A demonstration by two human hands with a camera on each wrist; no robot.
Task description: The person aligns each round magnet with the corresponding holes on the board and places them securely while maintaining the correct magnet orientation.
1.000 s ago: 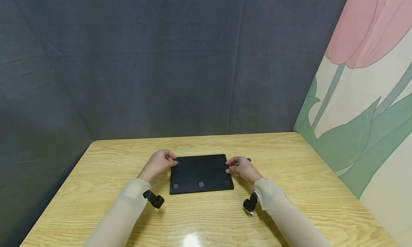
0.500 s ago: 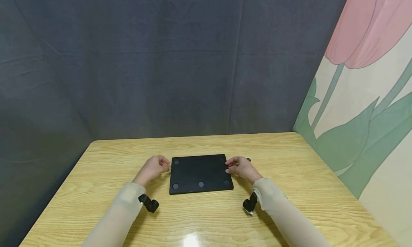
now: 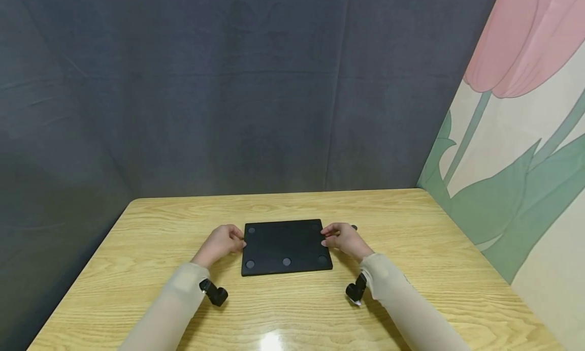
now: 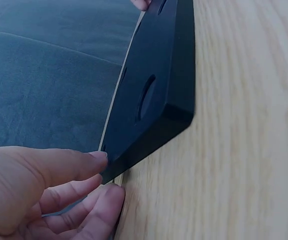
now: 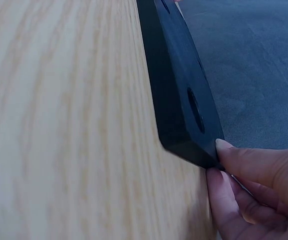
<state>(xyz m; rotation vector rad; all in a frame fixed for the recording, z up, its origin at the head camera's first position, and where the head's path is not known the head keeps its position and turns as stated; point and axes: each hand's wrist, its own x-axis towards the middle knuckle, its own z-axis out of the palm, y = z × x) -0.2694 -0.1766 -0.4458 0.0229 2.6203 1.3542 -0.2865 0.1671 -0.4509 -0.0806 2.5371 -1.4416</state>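
A flat black rectangular board [image 3: 283, 244] with round recesses along its edges lies on the wooden table in the head view. My left hand [image 3: 221, 245] is at the middle of the board's left edge. In the left wrist view the left thumb [image 4: 78, 165] lies against the top edge, with curled fingers below it at the side. My right hand [image 3: 345, 238] pinches the right edge. Its thumb [image 5: 249, 160] presses the top in the right wrist view, and the fingers are tucked against the side below. The fingers' undersides are partly hidden.
A small dark round piece [image 3: 354, 227] sits just behind the right hand, partly hidden. The light wooden table [image 3: 283, 315] ends at a dark grey curtain [image 3: 256, 112]. A wall with painted tulips [image 3: 512, 188] rises on the right.
My left hand has left the board's far left corner, swung out to the left and towards me, then come back to the left edge's middle. The right hand and the board have stayed put.
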